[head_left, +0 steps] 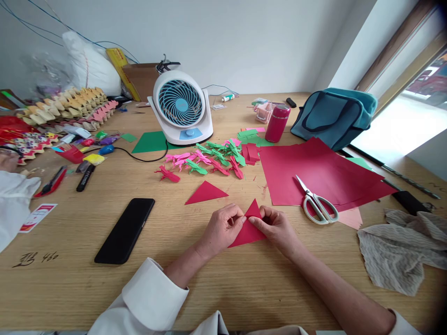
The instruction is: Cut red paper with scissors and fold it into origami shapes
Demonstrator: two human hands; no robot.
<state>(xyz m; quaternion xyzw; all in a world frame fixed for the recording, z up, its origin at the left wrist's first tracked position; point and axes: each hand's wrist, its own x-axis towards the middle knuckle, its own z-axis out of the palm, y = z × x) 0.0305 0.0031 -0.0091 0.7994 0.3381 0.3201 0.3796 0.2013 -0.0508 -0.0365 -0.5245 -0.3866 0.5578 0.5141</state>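
Both hands pinch one folded triangle of red paper (pixel 248 234) close above the table. My left hand (pixel 223 226) grips its left side, thumb and fingertips pressed together near the upper part. On the opposite edge, my right hand (pixel 277 228) is closed the same way, thumb on top of the sheet. The paper's tip points away from me, and the fingers hide parts of both edges. Just beyond lies a second red paper triangle (pixel 206 193), flat on the wood. Farther back is a cluster of small folded paper figures (pixel 216 156) in pink, green and red.
White-handled scissors (pixel 319 204) rest on large red sheets (pixel 314 172) at right. A black phone (pixel 125 231) lies left. Behind stand a fan (pixel 183 109), a red flask (pixel 278 123) and a blue bag (pixel 331 116). A grey cloth (pixel 394 251) is at far right; another person's sleeve (pixel 16 202), far left.
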